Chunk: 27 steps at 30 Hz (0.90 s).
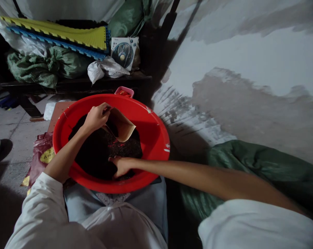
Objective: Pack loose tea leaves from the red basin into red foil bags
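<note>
Centrally, a wide red basin (156, 140) sits in front of the person's knees, holding a bed of dark, loose material (91, 157) spread over its left and middle parts. Just above that material, near the middle of the frame, a brown paper bag (127, 130) hangs tilted. The left hand (97, 117) reaches in from the lower left and grips the bag's upper left edge between thumb and fingers. The right hand (123, 166) comes across from the right side of the frame, with its fingers down in the dark material below the bag; they are partly buried, so whether they are closed around any of it cannot be told. A few reddish bits show on the surface between the right hand and the bag.

Just beyond the basin's far rim stands a small pink container (124, 91) with red things inside. Beside the basin, left of centre, lies a maroon packet (39, 152). A bench (75, 87) in the upper left bears a yellow mat (68, 34), green sacking (39, 65) and a box with a fan picture (124, 52). Green sheeting (252, 167) lies at the lower right.
</note>
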Each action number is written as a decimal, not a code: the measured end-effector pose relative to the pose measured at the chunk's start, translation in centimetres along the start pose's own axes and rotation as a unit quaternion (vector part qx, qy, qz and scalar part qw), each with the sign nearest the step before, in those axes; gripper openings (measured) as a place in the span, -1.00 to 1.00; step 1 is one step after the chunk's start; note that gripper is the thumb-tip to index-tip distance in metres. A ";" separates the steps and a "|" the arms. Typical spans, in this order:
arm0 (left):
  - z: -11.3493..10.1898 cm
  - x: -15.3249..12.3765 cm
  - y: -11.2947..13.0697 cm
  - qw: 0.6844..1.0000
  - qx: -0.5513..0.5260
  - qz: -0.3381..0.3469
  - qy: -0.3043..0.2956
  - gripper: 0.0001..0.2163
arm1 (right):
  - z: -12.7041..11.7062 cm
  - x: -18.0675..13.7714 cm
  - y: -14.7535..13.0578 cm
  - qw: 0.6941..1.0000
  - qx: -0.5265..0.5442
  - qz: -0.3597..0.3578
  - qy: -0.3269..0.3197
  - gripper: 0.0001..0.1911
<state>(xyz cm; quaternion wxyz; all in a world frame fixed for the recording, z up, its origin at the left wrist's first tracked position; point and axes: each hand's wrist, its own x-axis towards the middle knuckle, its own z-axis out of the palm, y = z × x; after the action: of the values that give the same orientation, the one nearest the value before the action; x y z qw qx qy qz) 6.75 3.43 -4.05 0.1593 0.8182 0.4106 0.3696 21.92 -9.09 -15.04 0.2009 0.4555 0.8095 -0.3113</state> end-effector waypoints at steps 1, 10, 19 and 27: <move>0.0 0.0 0.0 1.000 0.003 0.004 -0.006 -0.74 | -0.1 0.2 -0.2 1.000 0.001 -0.025 0.008 0.10; -0.1 0.1 -0.3 0.999 0.022 0.033 -0.015 -0.69 | -3.8 -3.0 -0.8 0.966 -0.052 -0.200 0.156 -0.32; -0.4 0.6 -1.3 0.998 0.013 0.055 0.027 -0.69 | -12.9 -5.1 3.0 0.863 0.035 -0.209 0.460 -0.62; -0.2 0.7 -1.5 0.998 0.007 0.044 0.038 -0.66 | -13.6 -4.2 3.2 0.831 0.052 -0.162 0.529 -0.63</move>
<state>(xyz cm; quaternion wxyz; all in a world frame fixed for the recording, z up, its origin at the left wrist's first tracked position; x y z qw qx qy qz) 6.00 4.87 -4.44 0.1215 0.8220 0.3823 0.4043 26.19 -1.08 -3.69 -0.3353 0.4231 0.8367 -0.0921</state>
